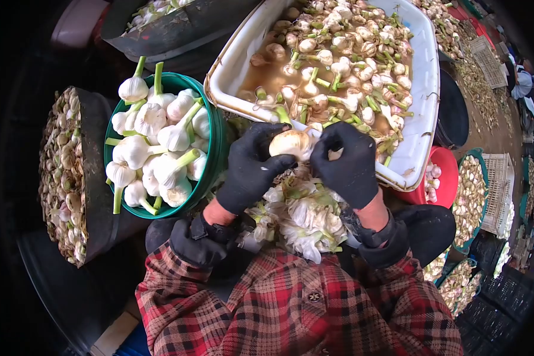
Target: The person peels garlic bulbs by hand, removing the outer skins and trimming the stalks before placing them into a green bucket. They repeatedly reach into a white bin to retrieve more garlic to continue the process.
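Observation:
A brownish-skinned garlic bulb (292,145) is held in front of my chest, its green stem pointing up and to the left. My left hand (249,169), in a black glove, grips it between thumb and fingers. Black-gloved too, my right hand (351,163) is closed in a pinch at the bulb's right side; its fingertips are partly hidden. Below both hands, loose papery garlic skins (311,222) are heaped in my lap. Cleaned white garlic bulbs (151,148) with short green stems fill a green bucket (218,139) to the left.
Just beyond my hands, a white tub (234,101) holds many garlic bulbs in brown water. A dark container (104,178) of garlic stands far left. On the right are a red bucket (445,178), a black bucket (451,110) and pale crates (497,190). Another person (523,83) is at far right.

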The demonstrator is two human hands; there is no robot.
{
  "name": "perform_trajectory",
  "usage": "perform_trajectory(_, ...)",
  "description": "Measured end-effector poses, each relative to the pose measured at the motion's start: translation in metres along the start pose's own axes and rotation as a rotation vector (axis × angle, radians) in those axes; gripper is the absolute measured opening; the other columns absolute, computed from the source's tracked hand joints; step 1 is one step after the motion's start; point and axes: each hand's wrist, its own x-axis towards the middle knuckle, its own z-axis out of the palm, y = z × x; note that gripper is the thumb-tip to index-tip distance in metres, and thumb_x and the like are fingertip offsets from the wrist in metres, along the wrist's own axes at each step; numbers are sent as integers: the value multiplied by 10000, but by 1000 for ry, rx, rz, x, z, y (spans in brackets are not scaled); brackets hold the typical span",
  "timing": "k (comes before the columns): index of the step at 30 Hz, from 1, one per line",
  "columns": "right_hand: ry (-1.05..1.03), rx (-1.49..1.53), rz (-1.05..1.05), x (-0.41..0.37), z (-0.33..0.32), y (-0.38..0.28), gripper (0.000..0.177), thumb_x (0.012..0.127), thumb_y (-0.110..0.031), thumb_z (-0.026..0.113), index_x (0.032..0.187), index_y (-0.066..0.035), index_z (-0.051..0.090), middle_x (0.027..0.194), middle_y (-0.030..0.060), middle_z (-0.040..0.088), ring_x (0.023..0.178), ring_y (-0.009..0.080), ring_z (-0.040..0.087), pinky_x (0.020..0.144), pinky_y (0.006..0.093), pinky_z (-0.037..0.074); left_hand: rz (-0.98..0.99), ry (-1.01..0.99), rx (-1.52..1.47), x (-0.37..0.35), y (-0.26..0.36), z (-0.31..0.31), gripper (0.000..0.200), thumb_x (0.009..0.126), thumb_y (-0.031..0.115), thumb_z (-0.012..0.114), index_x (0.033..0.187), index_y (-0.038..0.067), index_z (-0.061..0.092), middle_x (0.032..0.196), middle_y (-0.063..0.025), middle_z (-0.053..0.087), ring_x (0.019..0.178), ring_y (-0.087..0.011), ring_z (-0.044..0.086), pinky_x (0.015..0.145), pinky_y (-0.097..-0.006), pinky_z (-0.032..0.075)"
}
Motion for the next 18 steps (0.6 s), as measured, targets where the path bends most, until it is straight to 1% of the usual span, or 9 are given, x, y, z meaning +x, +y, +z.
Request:
perform_trajectory(2,92,-33,186,3,-11,11,97,677,-32,667,693,-37,572,635,113,589,570,256,610,553,337,485,1,-111,-116,-1,8,-5,516,742,-27,735,1211,-5,520,1128,-87,611,1035,-161,590,884,-302,504)
perform_trajectory(4,85,-88,196,1,-22,29,75,699,-26,653,698,-34,578,639,112,604,575,260,622,555,333,491,83,-164,-116,1,10,-8,495,785,64,733,1225,0,516,1152,-90,597,1024,-162,594,863,-299,515)
perform_trajectory(6,54,-243,204,-1,-30,40,56,704,-7,629,709,-40,583,662,102,614,609,271,632,570,338,493,-59,-242,-254,0,18,-8,505,837,155,689,1275,0,490,1161,-89,589,1032,-164,591,862,-303,514)
perform_trajectory(7,-2,-284,197,-2,-36,42,74,712,12,606,766,-38,612,754,113,637,709,284,649,640,344,505,-58,-241,-255,0,17,-8,505,837,155,689,1275,0,490,1161,-89,589,1032,-164,591,862,-303,514)
perform_trajectory(10,49,-115,68,4,-42,24,152,715,18,597,850,-31,643,856,131,644,806,290,647,717,353,506,-214,-206,-448,1,13,-7,525,880,223,624,1325,5,453,1168,-84,582,1028,-164,591,854,-304,516)
perform_trajectory(11,-12,-42,78,6,-44,10,215,725,22,609,927,-34,660,918,136,646,846,294,642,757,357,505,-135,-205,-328,1,12,-6,531,885,223,610,1338,4,440,1174,-80,580,1024,-161,590,856,-298,511)
perform_trajectory(13,-38,23,32,8,-35,-7,214,727,18,624,930,-36,663,920,132,649,844,293,642,755,359,506,-57,-210,-205,3,10,-7,538,890,223,596,1351,3,427,1180,-76,578,1020,-159,588,857,-293,507)
perform_trajectory(15,-83,75,-32,7,-27,-12,209,731,-6,680,937,-40,669,915,120,658,854,293,641,749,362,508,111,-296,166,5,6,-10,555,892,230,592,1357,-14,412,1202,-70,567,1014,-152,580,868,-281,492)
perform_trajectory(18,-124,91,0,2,-19,-6,210,722,-31,707,928,-44,669,890,110,662,837,303,634,729,368,502,74,-288,171,5,0,-5,562,896,230,598,1357,-30,406,1219,-67,555,1015,-144,567,874,-273,479)
